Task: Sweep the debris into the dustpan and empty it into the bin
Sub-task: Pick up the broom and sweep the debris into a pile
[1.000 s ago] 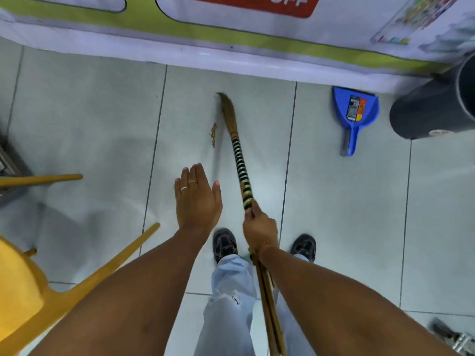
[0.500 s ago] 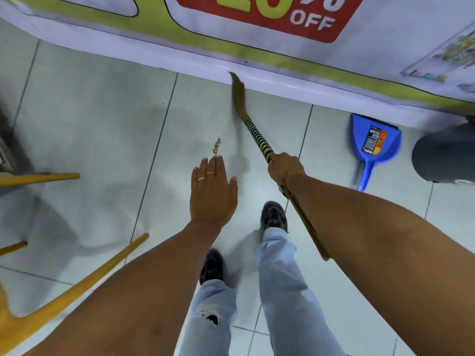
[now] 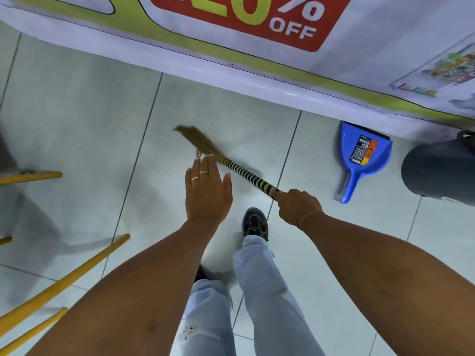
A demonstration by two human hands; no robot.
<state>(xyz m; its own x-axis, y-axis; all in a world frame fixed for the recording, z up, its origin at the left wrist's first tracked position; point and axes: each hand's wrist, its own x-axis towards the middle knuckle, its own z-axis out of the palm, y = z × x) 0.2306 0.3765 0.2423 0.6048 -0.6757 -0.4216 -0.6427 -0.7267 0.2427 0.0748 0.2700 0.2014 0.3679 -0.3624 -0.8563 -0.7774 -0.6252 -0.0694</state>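
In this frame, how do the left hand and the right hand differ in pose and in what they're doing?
The left hand is open and flat, palm down, holding nothing; the right hand is closed around the broom handle. The left hand shows two rings; the right hand shows none, only a thin bracelet at the wrist. Both reach forward over the tiled floor.

looks like a shop, or at least a retail space. far side taken up by a large printed promotional banner (image 3: 231,24) with a red panel reading "20% off" on a green and white ground, and small product pictures (image 3: 442,73) printed at its right end. pale glossy floor tiles (image 3: 84,119) with thin dark grout lines, typical of a store floor. yellow chair legs (image 3: 61,281) at the near left, a blue dustpan (image 3: 365,155) with its sales label on, lying against the banner's base, and a dark round bin (image 3: 442,170) at the far right.
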